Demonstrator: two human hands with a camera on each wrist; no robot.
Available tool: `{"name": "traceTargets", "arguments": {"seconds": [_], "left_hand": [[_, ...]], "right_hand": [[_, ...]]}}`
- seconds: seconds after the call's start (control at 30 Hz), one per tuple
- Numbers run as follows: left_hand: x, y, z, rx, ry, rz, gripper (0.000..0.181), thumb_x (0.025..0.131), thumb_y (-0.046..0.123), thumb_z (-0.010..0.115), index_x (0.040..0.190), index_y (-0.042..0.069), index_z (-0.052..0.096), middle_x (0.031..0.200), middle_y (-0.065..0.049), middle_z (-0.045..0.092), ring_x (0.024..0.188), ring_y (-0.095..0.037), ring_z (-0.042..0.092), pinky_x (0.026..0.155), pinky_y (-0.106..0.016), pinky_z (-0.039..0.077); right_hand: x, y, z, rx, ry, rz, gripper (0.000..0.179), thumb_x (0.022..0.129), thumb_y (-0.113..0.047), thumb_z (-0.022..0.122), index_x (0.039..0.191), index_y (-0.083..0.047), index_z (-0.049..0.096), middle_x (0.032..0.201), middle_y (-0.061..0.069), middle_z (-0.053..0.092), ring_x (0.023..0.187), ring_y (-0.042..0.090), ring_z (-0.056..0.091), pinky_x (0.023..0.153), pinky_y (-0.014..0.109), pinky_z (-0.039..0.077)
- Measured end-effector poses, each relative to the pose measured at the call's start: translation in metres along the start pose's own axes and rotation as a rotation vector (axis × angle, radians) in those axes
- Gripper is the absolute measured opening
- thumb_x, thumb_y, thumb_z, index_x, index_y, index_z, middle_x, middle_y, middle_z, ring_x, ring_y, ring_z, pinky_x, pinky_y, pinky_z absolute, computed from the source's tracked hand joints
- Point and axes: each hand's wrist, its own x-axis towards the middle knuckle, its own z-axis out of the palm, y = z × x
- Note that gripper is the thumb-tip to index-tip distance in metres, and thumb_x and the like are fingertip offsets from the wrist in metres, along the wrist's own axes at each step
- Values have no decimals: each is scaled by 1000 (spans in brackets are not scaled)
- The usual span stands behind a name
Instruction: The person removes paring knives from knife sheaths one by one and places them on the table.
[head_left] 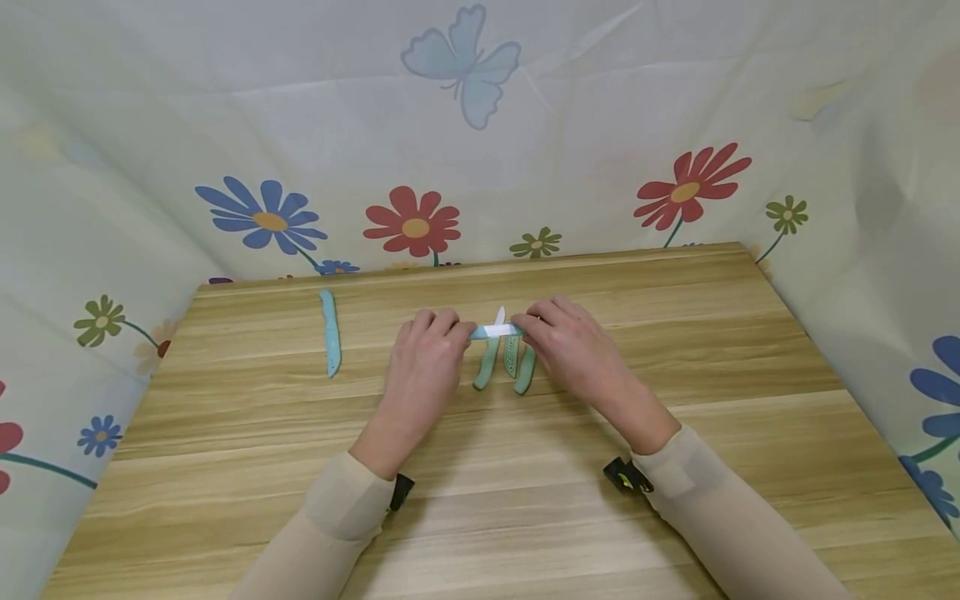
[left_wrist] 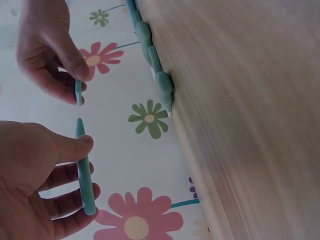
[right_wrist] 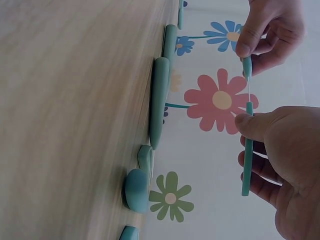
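A blue paring knife is held up level between both hands, its pale blade bare in the middle. My left hand pinches the knife's rounded handle between thumb and fingers. My right hand grips a flat blue blade sheath at the other end, and only a thin strip of blade shows between handle and sheath. On the table beneath lie a green-handled knife with an uncovered blade, a patterned green sheath and another green handle, partly hidden by the held knife and right hand.
A light blue knife in its sheath lies by itself on the left part of the wooden table. Behind the table's back edge hangs a white curtain printed with flowers and a butterfly.
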Motion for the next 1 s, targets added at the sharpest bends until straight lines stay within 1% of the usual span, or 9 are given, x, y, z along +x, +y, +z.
{"name": "traceTargets", "arguments": {"seconds": [0.3, 0.7, 1.0], "left_hand": [[1, -1, -1, 6, -13, -7, 20, 95, 10, 81, 115, 6, 81, 102, -8, 68, 89, -28, 58, 75, -38, 53], [2, -1, -2, 14, -22, -12, 21, 95, 9, 81, 115, 6, 81, 102, -8, 68, 90, -28, 58, 76, -38, 53], [3, 0, -3, 4, -25, -28, 20, 95, 9, 81, 115, 6, 81, 102, -8, 68, 92, -29, 59, 77, -39, 54]], "right_hand": [[0, 0, -3, 1, -5, 8, 31, 93, -6, 83, 123, -4, 76, 110, 10, 72, 98, 27, 64, 86, 37, 56], [0, 1, -4, 3, 1, 4, 30, 94, -6, 82, 123, -3, 76, 110, 11, 72, 100, 28, 65, 88, 38, 57], [0, 1, -4, -3, -12, 13, 29, 95, -8, 81, 124, -4, 76, 112, 10, 72, 101, 28, 65, 89, 39, 57]]}}
